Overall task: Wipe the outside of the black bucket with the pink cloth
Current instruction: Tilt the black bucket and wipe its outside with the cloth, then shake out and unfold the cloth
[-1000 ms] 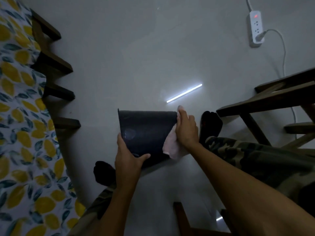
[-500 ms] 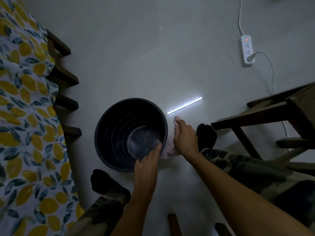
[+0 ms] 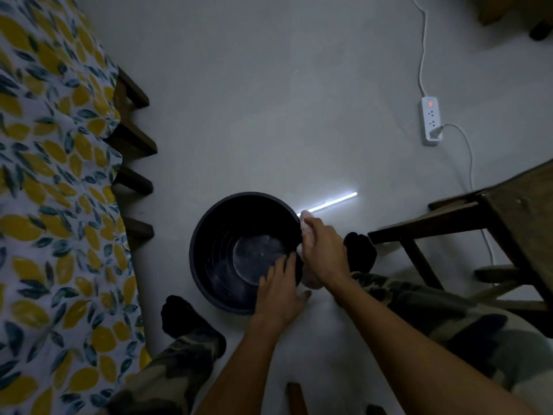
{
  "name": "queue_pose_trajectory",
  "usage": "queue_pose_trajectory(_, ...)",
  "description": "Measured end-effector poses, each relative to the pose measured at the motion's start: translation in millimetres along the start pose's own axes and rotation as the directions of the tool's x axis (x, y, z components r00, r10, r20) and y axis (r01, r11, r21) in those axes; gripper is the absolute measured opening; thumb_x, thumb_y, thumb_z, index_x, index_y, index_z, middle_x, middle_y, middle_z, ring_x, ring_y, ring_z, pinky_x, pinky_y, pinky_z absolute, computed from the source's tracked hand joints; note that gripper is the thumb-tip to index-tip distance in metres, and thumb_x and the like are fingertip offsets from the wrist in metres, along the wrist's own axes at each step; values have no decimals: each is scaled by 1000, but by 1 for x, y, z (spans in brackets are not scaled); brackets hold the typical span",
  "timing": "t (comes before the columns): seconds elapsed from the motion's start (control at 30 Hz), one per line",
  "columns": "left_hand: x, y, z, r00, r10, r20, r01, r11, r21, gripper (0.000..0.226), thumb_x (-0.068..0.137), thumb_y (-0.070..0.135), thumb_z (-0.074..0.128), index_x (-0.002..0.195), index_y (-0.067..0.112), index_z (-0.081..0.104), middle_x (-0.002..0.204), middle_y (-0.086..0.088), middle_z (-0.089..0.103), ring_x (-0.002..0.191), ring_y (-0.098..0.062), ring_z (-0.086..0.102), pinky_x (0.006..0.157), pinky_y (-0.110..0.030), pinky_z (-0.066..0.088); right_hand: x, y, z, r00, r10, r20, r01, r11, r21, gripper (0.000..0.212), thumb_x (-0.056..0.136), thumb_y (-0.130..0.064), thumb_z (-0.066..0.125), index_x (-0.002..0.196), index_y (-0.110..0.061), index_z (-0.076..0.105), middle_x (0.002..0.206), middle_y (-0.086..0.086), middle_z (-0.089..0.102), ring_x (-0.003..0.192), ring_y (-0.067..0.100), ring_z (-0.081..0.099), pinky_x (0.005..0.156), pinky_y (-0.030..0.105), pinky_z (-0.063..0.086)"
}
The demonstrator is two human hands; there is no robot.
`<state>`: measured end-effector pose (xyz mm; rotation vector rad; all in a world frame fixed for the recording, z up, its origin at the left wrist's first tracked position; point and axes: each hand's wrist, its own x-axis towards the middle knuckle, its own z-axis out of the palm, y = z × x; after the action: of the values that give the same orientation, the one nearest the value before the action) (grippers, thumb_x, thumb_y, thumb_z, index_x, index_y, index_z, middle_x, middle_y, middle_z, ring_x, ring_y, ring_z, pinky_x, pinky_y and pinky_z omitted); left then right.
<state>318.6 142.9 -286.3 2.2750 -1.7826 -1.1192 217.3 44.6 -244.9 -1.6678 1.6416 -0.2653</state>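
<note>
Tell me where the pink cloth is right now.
In the head view, the pink cloth is under the right hand, pressed against the outer right side of the black bucket, which stands on the floor.

Black bucket (image 3: pixel 209 265): looks plastic, matt outside, inside wall ribbed w/ faint sheen; bottom disc dusty, smeared. Pink cloth (image 3: pixel 311 280): soft fabric, pale, crumpled, matt. Floor (image 3: pixel 269 115): smooth, grey, semi-gloss, reflects a tube light as a bright streak. Wooden furniture at right (image 3: pixel 508 211): dark wood, grain visible, dull finish. Bed cover (image 3: pixel 45 205): printed cloth, lemon and leaf pattern, matt. Power strip (image 3: pixel 431 121): white plastic, smooth. Trousers (image 3: pixel 449 310): camo fabric, matt. Socks (image 3: pixel 359 250): dark knit.
</note>
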Motion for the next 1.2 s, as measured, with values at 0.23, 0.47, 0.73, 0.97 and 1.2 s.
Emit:
queue_pose_trajectory(0.23,-29,37,-93,999,-51,-3,37,758,-651,22,92,28,59,112,18,59,109,-4,69,104,-24,65,89,-46,57,-31,-53,-34,982,-171,76,160,978,134,37,109,-37,41,142,-31,56,129,2,68,116,21,62,87,29,43)
queue_pose_trajectory(0.47,-100,51,-201,978,-193,-75,28,481,-876,28,100,32,62,116,10,67,109,-10,76,97,-23,73,78,-35,57,-67,-129,-119,863,-436,253,285,836,468,65,93,-18,62,152,-32,42,151,-6,53,136,12,52,111,39,47)
queue_pose_trajectory(0.73,-195,95,-301,864,-97,-494,-305,680,-667,19,83,10,82,83,10,63,80,-10,68,77,-18,63,68,-30,52,-132,-215,-215,820,-542,187,505,837,210,36,82,-35,83,103,-9,72,101,10,76,96,29,71,84,46,60)
queue_pose_trajectory(0.97,-269,142,-340,751,-19,-660,-442,728,-524,21,79,19,67,75,5,51,73,-10,48,71,-17,46,63,-33,41,-192,-259,-272,764,-634,119,602,767,222,32,83,-34,82,100,-19,60,103,8,74,95,26,72,85,50,62)
queue_pose_trajectory(1.2,-326,173,-369,752,1,-659,-604,402,-689,44,99,42,60,111,0,67,95,-12,74,84,-20,72,68,-27,56,-239,-283,-318,628,-776,58,774,631,51,20,94,-27,69,108,-15,60,102,9,72,92,25,72,83,47,63)
